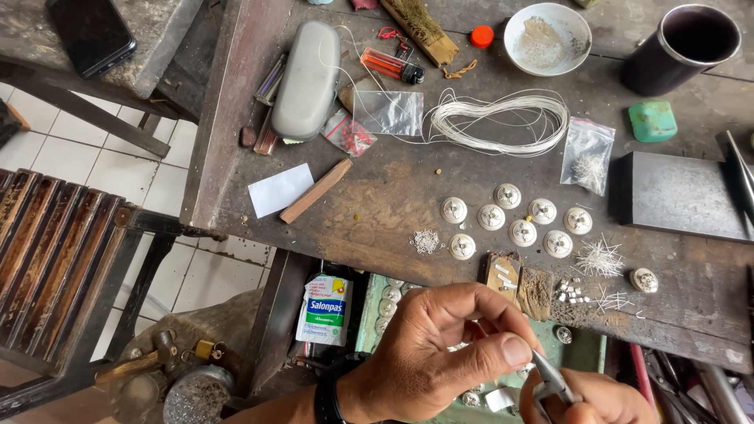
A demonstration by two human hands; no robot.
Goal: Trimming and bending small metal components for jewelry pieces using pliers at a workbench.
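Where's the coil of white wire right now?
The wire coil lies on the bench's upper middle in the head view, between a clear empty bag on its left and a bag of bits on its right.

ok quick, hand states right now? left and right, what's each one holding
Left hand: fingers curled, pinched against the small metal pliers; whether it grips anything else cannot be told.
Right hand: closed on the pliers, mostly cut off by the frame edge.

- Far on my counter point(377, 196) lies a coil of white wire point(503, 119), with a white bowl point(547, 38) and a dark cup point(685, 45) beyond it.
- Left of the coil sits a grey case point(308, 80).
- Round silver pieces point(518, 220) cluster mid-counter.
- A white paper slip point(280, 189) lies beside a wooden stick point(316, 191).
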